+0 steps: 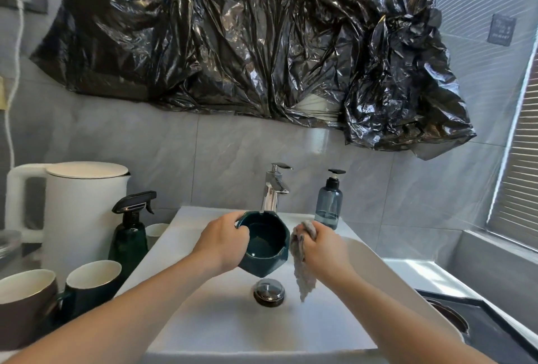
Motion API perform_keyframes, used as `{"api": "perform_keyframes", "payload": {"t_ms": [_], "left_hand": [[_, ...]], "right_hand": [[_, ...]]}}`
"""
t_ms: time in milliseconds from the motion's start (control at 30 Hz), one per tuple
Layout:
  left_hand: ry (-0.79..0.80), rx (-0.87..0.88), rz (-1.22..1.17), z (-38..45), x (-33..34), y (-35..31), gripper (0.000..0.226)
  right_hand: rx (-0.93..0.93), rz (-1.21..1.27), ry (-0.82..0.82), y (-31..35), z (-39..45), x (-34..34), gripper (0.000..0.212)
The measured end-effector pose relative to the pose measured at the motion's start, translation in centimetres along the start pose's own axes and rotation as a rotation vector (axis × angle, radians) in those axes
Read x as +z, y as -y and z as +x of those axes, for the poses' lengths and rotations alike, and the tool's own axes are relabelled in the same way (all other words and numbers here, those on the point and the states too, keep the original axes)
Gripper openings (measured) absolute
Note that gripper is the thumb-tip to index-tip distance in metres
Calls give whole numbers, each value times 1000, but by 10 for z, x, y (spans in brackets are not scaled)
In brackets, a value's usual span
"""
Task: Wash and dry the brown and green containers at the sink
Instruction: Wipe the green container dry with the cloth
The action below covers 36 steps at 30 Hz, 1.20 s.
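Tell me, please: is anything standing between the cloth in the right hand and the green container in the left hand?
Nothing visible does. The left hand holds the green container over the sink, its open top tilted toward the camera. The right hand grips the grey cloth just beside its rim, with only open air between.

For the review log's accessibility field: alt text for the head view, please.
Over a white sink, the left hand grips a dark green container by its rim while the right hand holds a grey cloth beside it. No water visibly runs from the faucet.
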State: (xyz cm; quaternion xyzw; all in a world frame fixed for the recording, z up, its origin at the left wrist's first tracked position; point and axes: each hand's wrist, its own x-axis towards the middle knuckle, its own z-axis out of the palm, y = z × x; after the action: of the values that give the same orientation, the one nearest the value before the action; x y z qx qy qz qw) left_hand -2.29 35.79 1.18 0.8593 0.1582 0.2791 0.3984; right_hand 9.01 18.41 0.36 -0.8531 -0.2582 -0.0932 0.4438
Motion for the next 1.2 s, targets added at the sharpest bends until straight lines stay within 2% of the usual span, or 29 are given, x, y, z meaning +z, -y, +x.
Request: {"api": "perform_keyframes", "payload": {"t_ms": [167,267,333,567,700,733,900,967,1067,1200], "left_hand": [[-41,-38,222,-7,-35,32,27],[-61,-57,301,-8,-45,45,21],[-85,-69,309,-6,-48,50,21],[-69,-67,347,-1,-47,65,21],[-47,-63,358,0,-42,66,22],[-49,-61,364,1,-42,66,22],[-59,-67,368,2,-42,65,19],[-49,-66,373,3,-41,66,17],[-44,-68,372,3,-41,68,17],[-46,-83,343,3,-42,69,21]], "right_hand": [[1,23,50,33,25,17,33],[56,73,97,49,38,37,57],[88,122,117,58,46,54,65],[53,46,159,93,82,91,57],[90,-12,182,107,109,121,83],[98,-19,199,109,114,129,81],[59,-58,240,121,135,156,44],[42,-62,263,121,138,158,37],[-25,-245,255,122,128,146,19],[-165,-544,241,122,110,125,18]]}}
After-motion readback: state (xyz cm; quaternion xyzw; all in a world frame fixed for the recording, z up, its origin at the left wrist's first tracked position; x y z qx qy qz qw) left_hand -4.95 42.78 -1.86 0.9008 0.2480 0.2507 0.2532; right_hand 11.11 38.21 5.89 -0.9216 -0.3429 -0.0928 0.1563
